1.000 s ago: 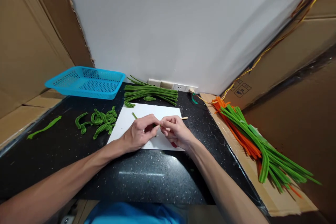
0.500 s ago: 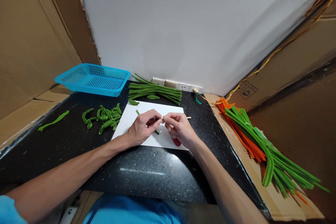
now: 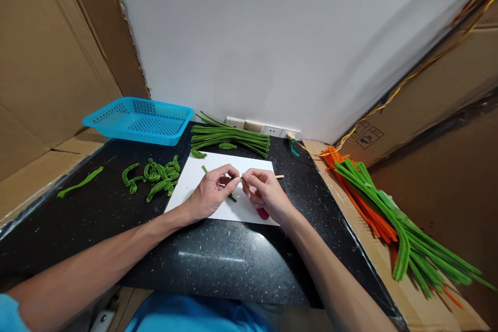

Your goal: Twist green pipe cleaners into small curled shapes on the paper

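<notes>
My left hand (image 3: 216,190) and my right hand (image 3: 268,193) meet above a white board (image 3: 182,185). Thumb and forefinger of each are pinched together on a small piece of green pipe cleaner (image 3: 241,179), mostly hidden by the fingertips. Under my left hand, another green pipe cleaner (image 3: 232,198) lies slantwise across the board. A red object (image 3: 263,213), its kind hidden, shows below my right hand. The tip of a pale thin stick (image 3: 279,177) pokes out beyond that hand.
Behind the board lies a bundle of dark green pipe cleaners (image 3: 229,137). Bent green pieces (image 3: 161,174) are heaped at left, near a flat green strip (image 3: 80,182). A blue basket (image 3: 175,137) stands back left. Orange pipe cleaners (image 3: 361,207) and bright green ones (image 3: 389,212) lie on cardboard at right.
Both hands stay pinched at nearly the same spot, with a slight shift in the right fingers. The whole view has moved down a little in the picture.
</notes>
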A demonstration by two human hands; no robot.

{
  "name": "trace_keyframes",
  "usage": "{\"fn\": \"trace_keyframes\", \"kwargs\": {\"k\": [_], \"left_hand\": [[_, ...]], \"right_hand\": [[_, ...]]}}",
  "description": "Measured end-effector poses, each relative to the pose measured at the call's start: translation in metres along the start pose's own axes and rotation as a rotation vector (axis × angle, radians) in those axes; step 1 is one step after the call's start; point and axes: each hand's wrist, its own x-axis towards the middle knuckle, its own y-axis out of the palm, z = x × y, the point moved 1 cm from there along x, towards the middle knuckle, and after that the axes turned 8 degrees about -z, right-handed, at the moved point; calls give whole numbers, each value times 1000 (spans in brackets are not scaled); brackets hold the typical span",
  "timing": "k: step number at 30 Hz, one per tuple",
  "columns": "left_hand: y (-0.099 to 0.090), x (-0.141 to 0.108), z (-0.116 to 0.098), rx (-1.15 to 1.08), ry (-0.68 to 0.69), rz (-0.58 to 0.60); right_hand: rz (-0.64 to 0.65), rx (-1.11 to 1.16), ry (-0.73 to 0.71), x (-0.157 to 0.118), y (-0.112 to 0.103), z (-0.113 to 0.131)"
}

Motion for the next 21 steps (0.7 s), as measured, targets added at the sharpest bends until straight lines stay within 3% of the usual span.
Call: {"fn": "trace_keyframes", "kwargs": {"k": [5,12,21], "left_hand": [[0,-1,1,87,51,10],[0,-4,1,261,284,15],[-5,-6,1,372,441,162]], "right_hand": [[3,-4,-8,1,1,-2],[-19,3,63,-1,-1,-1],[-15,-49,79,-2,-2,0]]}}
